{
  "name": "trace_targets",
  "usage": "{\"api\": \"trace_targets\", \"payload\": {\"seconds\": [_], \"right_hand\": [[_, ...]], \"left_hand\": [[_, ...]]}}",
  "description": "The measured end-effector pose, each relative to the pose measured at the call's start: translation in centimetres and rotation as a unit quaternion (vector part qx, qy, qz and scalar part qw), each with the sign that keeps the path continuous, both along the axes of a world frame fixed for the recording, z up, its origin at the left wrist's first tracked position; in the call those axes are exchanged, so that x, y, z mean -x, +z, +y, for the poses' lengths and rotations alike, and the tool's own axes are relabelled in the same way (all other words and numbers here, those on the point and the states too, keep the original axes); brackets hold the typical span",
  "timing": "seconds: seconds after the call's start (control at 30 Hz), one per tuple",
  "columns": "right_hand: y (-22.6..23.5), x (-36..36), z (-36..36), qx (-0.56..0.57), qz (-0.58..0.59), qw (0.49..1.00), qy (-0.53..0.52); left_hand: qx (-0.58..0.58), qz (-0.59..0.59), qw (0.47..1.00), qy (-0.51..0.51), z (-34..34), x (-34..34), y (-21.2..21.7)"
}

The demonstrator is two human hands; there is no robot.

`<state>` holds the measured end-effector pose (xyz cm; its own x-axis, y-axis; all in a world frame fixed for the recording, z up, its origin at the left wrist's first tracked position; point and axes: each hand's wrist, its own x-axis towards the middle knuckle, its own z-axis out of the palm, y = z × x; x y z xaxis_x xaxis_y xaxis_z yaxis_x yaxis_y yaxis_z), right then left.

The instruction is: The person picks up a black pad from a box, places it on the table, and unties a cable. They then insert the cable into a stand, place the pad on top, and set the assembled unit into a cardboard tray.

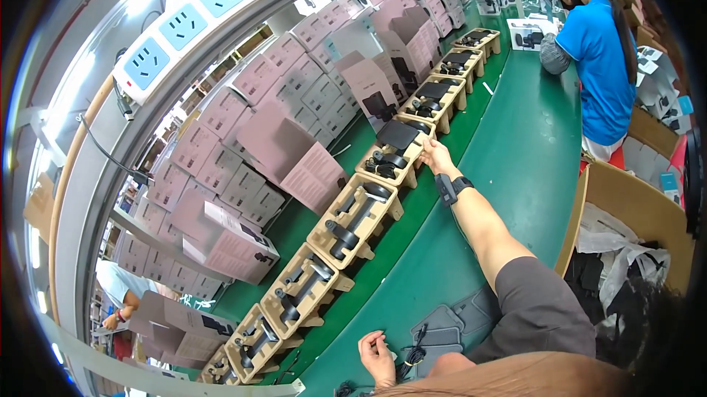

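Observation:
My right hand (pixel 436 155), at the end of an outstretched arm with a dark device strapped at the wrist, has its fingers closed on the near rim of a moulded cardboard tray (pixel 407 179). That tray holds a flat black pad (pixel 398 135) and a bundled black cable (pixel 383 165). Low in the head view, my left hand (pixel 377 358) is raised with loosely curled fingers slightly apart and nothing visible in them. Close beside it lie a coiled black cable (pixel 414 355) and several flat dark grey pads (pixel 434 327) on the green table.
More cardboard trays (pixel 341 226) with black parts line a green belt (pixel 412 202). Open printed boxes (pixel 317 176) stand behind them, before stacked cartons (pixel 221 146). A large carton (pixel 626 213) holding plastic bags stands right. A co-worker in blue (pixel 605 65) sits far right; another person (pixel 121 290) is far left.

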<state>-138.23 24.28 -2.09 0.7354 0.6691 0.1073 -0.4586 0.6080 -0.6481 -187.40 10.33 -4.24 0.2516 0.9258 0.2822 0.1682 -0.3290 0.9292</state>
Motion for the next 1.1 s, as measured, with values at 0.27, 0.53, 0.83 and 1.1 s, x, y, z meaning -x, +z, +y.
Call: {"api": "trace_targets", "payload": {"seconds": [0.27,0.53,0.83,1.1], "right_hand": [[4.8,1.6,-3.4,0.461,-0.597,0.569,-0.327],[2.5,2.5,-5.1,0.463,-0.736,0.447,-0.209],[5.1,2.7,-4.2,0.501,-0.363,0.731,-0.287],[5.8,2.7,-2.0,0.509,-0.387,0.687,-0.346]], "left_hand": [[-0.028,0.022,0.999,0.005,0.3,0.8,0.2],[-0.04,0.024,0.999,-0.015,0.4,1.6,0.2],[-0.032,0.016,0.999,0.0,0.7,2.5,-0.3],[-0.023,0.012,1.0,-0.001,1.1,3.5,-0.2]]}}
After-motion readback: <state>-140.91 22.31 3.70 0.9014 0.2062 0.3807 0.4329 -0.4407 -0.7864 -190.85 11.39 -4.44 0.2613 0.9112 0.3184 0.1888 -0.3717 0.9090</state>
